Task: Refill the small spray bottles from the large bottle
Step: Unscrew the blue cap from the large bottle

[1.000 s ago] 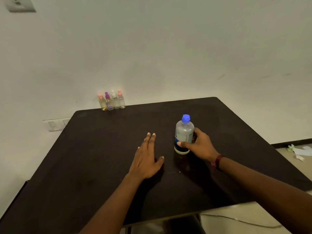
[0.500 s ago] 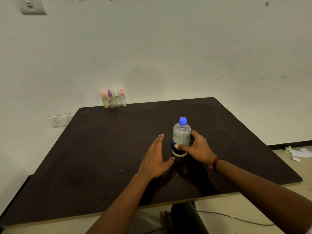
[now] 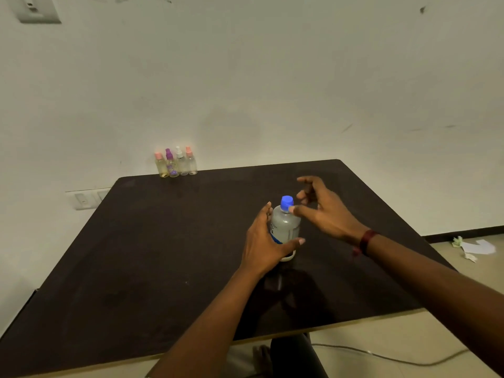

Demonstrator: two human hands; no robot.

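Observation:
The large clear bottle [image 3: 285, 226] with a blue cap [image 3: 286, 203] stands upright near the middle of the dark table [image 3: 163, 255]. My left hand [image 3: 263, 241] wraps around its body from the left, thumb across the front. My right hand [image 3: 324, 211] hovers just right of the cap with fingers spread, the thumb tip close to the cap. Several small spray bottles [image 3: 176, 162] with pink, purple and white tops stand in a row at the table's far left edge by the wall.
A white wall rises right behind the table. Wall sockets [image 3: 84, 199] sit left of the table. Paper scraps [image 3: 473, 248] lie on the floor at right, and a cable [image 3: 381, 356] runs across the floor below the near edge.
My left hand moved right and closed around the large bottle. My right hand let go of the bottle's base and rose beside the cap, fingers spread.

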